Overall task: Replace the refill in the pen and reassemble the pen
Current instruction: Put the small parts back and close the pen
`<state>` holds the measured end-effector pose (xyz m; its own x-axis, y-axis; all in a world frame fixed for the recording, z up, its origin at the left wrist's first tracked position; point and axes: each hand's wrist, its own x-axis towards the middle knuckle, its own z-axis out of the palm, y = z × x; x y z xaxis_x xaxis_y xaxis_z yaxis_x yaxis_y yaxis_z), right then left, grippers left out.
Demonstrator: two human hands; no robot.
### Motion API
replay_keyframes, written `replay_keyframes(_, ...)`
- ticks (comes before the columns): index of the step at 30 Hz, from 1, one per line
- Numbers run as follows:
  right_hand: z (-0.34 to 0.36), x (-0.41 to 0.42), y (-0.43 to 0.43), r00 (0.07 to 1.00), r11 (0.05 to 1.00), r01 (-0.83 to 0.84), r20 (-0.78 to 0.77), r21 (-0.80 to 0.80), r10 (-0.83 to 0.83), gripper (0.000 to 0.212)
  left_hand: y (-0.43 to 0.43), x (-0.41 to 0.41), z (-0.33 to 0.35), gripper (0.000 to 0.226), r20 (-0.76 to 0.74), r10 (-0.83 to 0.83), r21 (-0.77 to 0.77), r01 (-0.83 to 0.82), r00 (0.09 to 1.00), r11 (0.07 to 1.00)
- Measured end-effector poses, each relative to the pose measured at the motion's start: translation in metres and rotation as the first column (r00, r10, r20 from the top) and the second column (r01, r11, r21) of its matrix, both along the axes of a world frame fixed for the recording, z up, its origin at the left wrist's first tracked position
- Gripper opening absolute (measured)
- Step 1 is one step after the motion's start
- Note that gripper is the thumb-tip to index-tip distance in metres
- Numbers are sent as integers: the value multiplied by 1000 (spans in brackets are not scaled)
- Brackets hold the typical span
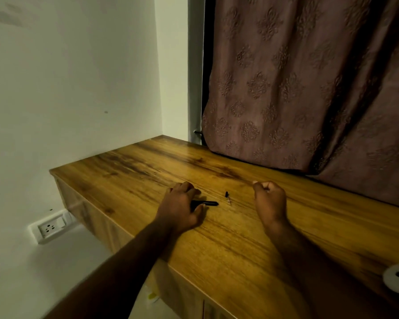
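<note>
While the slim black pen (206, 203) lay on the wooden desktop (217, 245) pointing to 3 o'clock, the left hand (179, 207) covered its other end, grip impossible to tell. At its 1 o'clock lay a thin black-capped refill (227, 197); the right hand (270, 199) was fisted, empty.

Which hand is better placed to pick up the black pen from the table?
The left hand. It lies over one end of the black pen on the wooden table. The right hand is curled and farther off, beyond the small thin part.
</note>
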<state>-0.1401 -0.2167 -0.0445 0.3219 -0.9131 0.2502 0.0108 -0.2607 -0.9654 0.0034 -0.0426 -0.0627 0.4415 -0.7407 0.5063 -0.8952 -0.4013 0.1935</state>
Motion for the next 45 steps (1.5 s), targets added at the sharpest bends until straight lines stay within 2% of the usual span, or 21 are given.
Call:
replay_keyframes(3, -7, 3, -6, 971, 997, -18, -238, -78, -2, 17, -10, -2, 1, 50, 4, -12, 67, 12, 1000, 998)
replay_keyframes(5, -8, 6, -1, 925, 984, -75, -379, -160, 9, 21, -12, 0, 0, 50, -40, -8, 78, 11, 999, 997)
replay_keyframes(8, -7, 12, 10, 853, 967, -122, -522, -224, -13, 29, -11, 0, -1, 45, -80, 11, 61, -6, 997, 998)
replay_keyframes(12, -2, 19, 22, 740, 957, -92, -662, -274, -118, 32, -12, 0, -1, 40, -98, 9, 61, -3, 995, 998)
replay_keyframes(19, 2, 24, 36, 588, 914, -152, -778, -376, -223, 36, -11, 0, -1, 37, -125, 1, 24, 2, 992, 1000)
replay_keyframes(25, 4, 24, 41, 557, 891, -186, -791, -414, -251, 37, -13, 1, -2, 31, -114, 12, 41, -7, 993, 999)
replay_keyframes(32, 2, 23, 40, 574, 874, -204, -777, -442, -259, 26, -11, 1, -2, 28, -106, 4, 22, -2, 994, 1000)
replay_keyframes(36, 1, 21, 34, 617, 915, -119, -751, -385, -236, 27, -12, 2, -3, 23, -101, -1, 30, 4, 995, 1000)
replay_keyframes(41, 0, 14, 18, 797, 964, 20, -578, -264, -175, 17, -11, 2, -4, 12, -102, -31, -16, 30, 994, 999)
replay_keyframes(45, -4, 10, 15, 933, 990, 30, -352, -135, -77, 16, -10, 0, -2, 22, -120, -49, -1, 50, 992, 999)
